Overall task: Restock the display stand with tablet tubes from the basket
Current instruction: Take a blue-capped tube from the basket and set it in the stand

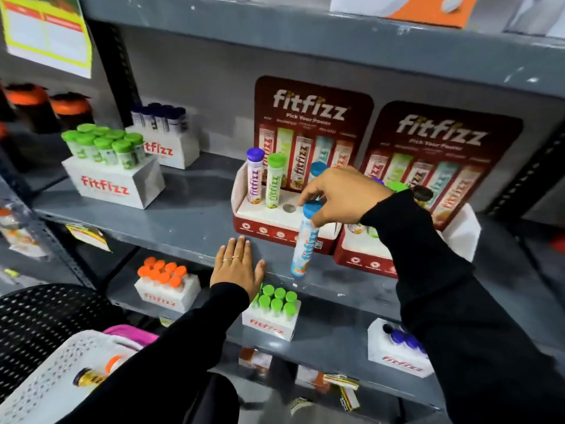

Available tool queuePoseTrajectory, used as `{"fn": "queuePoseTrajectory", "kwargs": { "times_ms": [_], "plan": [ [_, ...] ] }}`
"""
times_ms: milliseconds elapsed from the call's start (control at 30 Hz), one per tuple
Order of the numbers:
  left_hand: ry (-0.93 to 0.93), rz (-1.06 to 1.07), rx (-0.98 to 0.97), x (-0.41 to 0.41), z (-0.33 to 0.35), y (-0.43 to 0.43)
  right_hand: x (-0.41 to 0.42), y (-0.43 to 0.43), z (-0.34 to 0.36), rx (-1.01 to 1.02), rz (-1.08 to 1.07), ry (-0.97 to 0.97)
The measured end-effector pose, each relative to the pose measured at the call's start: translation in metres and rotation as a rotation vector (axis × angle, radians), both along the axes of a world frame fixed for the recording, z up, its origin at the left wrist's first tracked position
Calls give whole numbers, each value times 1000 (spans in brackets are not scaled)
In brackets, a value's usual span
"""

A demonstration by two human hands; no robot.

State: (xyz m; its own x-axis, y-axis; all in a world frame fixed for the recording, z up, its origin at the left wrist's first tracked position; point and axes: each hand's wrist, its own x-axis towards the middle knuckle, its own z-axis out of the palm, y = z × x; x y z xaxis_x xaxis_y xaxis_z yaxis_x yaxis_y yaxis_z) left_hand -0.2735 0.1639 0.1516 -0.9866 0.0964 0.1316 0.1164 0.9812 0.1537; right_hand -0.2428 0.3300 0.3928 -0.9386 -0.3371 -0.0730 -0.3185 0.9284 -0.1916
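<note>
- Right hand [339, 194]: closed on blue-capped tube [305, 240], fingertips pinching just below the cap; tube hanging tilted, lower end out over the front edge of the grey shelf [189, 221], clear of the stand.
- Left hand [237, 267]: flat, fingers spread, palm down on the shelf edge; holding nothing, apparently bracing.
- Display stand [269, 221]: red-and-white, at left of a matching second stand [367, 258]; purple-capped tube [255, 175] and green-capped tube [275, 179] upright in its back slots; another blue cap visible behind the right hand; one empty round hole [289, 208] open in the white deck, just left of the held tube's cap.
- Basket [46, 374]: white, perforated, at lower left, well apart from the stand; at least one orange-capped tube [111, 364] and a dark-capped item lying inside, partly hidden by the left sleeve.
- Surroundings: white stock boxes with green, dark, orange and purple caps on this shelf and the one below; not part of the step.
- Step in hand, by judgement: carrying one tube to the stand for insertion; restock partly done, stock remaining in basket.
- Next move, by judgement: raise tube, bring it upright, align lower end over a free hole, lower straight down; tilt uncorrected risks catching the rim or knocking neighbouring tubes.
</note>
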Motion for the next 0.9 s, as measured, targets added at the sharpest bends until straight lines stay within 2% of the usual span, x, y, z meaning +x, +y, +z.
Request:
{"fn": "queuePoseTrajectory", "kwargs": {
  "times_ms": [300,500,667,900],
  "plan": [
    [-17,24,-19,1,1,5,18,68,18,-21,-272,32],
    [-33,41,-11,4,3,8,16,122,15,4,-559,153],
    [-38,43,-18,4,5,7,14,138,-1,-68,-808,272],
    [-60,33,-10,4,7,5,13,145,-27,-144,-873,371]
  ]
}}
